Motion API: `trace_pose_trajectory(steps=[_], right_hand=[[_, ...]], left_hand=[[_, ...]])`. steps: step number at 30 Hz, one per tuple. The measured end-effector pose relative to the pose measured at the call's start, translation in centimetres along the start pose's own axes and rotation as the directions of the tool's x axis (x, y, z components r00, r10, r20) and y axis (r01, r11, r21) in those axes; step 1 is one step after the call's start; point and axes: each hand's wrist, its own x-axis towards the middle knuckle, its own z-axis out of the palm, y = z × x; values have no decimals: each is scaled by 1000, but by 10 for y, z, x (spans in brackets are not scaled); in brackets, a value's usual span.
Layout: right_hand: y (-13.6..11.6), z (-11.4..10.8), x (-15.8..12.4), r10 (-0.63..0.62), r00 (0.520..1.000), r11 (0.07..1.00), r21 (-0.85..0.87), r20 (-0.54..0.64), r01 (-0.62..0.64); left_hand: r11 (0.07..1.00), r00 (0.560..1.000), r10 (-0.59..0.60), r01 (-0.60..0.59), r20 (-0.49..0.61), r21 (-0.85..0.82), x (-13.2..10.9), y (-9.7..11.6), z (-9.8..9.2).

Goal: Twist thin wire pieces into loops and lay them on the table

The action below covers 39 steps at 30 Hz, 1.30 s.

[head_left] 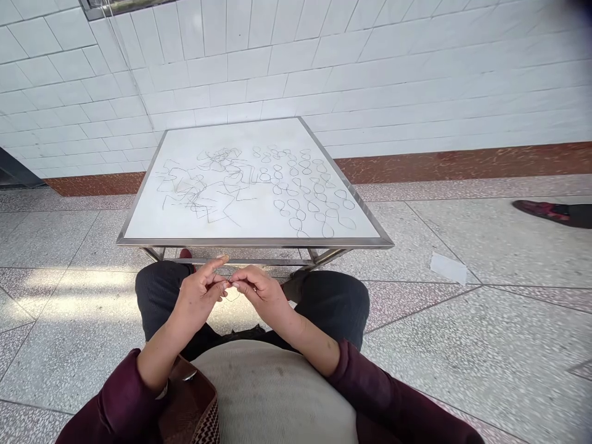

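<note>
A white tiled wall (pixel 277 68) fills the background, above a speckled floor (pixel 462 345) of large stone slabs. Against the wall stands a low metal-framed desk (pixel 263 226) with a white top, and the person sits close to its near edge, knees apart. Two groups of thin wire lie on the desk: bent wires (pixel 222 158), angular and tangled, on the left, and figure-eight wires (pixel 297 183), laid mostly separately in loose rows, on the right.

Both hands meet in front of the desk's near edge, above the gap between the knees. The left hand (pixel 197 296) pinches between its thumb and a finger, forefinger lifted away; the right hand (pixel 264 295) pinches with thumb and forefinger, the two sets of fingertips almost touching. Between them is the smallest thing, a wire loop (pixel 233 300) hanging just below the fingertips; whether its ends are joined is too fine to tell.

Handling wire this thin well probably calls for one steady pinch right at the crossing while the other fingertips turn the end in small, even movements. Pulling hard would likely flatten the curve, and a grip too far away could let the ends spring.
</note>
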Motion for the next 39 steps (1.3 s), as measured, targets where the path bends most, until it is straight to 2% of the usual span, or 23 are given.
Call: trace_pose_trajectory(steps=[4,6,10,13,15,18,23,29,32,39], right_hand=[[-1,2,-2,-7,1000,1000,-6,3,7],[0,4,-3,33,999,999,27,6,-33],[5,6,-6,190,981,945,265,38,-193],[7,8,-7,248,966,885,389,73,-257],[6,10,-7,263,962,894,356,79,-273],[3,12,-9,243,970,939,245,24,-242],[-3,11,-9,51,996,999,18,-70,-50],[-7,3,-7,-79,997,985,-156,-6,77],[-7,2,-7,-81,996,973,-215,29,85],[-4,3,-6,-74,997,973,-218,3,73]], left_hand=[[999,1000,-17,16,18,33,0,-1,0],[999,1000,-9,8,21,46,0,1,0],[998,1000,4,-4,-8,-58,0,5,3],[990,998,-24,15,-59,-142,0,7,5],[987,995,-11,-5,-95,-162,0,6,7],[986,992,29,-49,-124,-159,-1,3,8],[977,990,27,-56,-140,-205,-1,1,11],[953,985,-3,-50,-174,-298,0,1,13],[958,987,11,-57,-163,-280,1,-1,12],[990,992,64,-76,-108,-120,0,-4,7]])
